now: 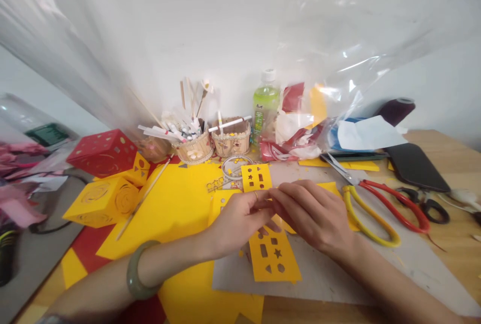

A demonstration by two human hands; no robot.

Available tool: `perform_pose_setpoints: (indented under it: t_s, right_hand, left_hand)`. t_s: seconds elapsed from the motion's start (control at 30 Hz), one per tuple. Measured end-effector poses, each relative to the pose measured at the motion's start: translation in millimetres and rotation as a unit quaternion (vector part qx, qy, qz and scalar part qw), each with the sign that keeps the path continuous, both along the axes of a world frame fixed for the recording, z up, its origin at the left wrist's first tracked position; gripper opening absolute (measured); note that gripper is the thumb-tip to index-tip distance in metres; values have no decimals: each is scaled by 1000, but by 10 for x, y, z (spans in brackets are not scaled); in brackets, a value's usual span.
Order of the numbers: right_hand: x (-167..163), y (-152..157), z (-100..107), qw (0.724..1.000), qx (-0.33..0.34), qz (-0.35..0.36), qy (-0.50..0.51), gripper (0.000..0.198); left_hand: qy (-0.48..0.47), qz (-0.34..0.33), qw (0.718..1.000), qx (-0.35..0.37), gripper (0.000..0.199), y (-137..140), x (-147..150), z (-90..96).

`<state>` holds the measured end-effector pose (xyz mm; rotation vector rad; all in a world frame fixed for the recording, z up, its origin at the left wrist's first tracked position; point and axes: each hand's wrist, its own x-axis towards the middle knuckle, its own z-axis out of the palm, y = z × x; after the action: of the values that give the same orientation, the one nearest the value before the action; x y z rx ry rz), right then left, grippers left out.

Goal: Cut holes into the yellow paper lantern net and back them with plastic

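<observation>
My left hand (238,221) and my right hand (313,214) meet over the desk, fingertips touching and fingers closed. Between them is a yellow paper strip (272,269) with shapes punched through it: a star, a triangle, rectangles and rounded holes. One punched panel shows below my hands, and another punched panel (256,176) stands out above them. My fingers cover the middle of the paper, so I cannot see how the panels join there. More yellow paper lies under and beside my hands, on a grey board (323,279).
Scissors (376,209) with red and yellow handles lie at the right, near a black phone (417,166). A red box (103,153) and a yellow box (101,201) sit left. Pen baskets (231,138) and a green bottle (266,103) line the back. Yellow sheets (165,214) cover the left.
</observation>
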<state>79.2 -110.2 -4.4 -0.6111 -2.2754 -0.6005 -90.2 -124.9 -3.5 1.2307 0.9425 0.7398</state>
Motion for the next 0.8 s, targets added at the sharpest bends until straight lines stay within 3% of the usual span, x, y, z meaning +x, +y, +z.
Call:
perform_pose_setpoints:
  t_s: [0.17, 0.27, 0.43, 0.67, 0.8]
  right_hand:
    - [-2, 33, -64, 997, -70, 33, -1, 12]
    - [-3, 64, -95, 993, -113, 33, 0, 12]
    - [-10, 67, -94, 992, -115, 52, -7, 15]
    - [24, 68, -116, 992, -110, 44, 35, 16]
    - [27, 67, -143, 992, -103, 48, 60, 18]
  left_hand:
    - [-83, 82, 989, -94, 30, 74, -37, 47]
    - [-152, 62, 979, -122, 31, 114, -67, 4]
    - [-131, 86, 979, -128, 27, 126, -79, -70]
    - [-188, -3, 972, -138, 43, 148, -84, -40]
    - [-213, 8, 966, -149, 35, 170, -101, -55]
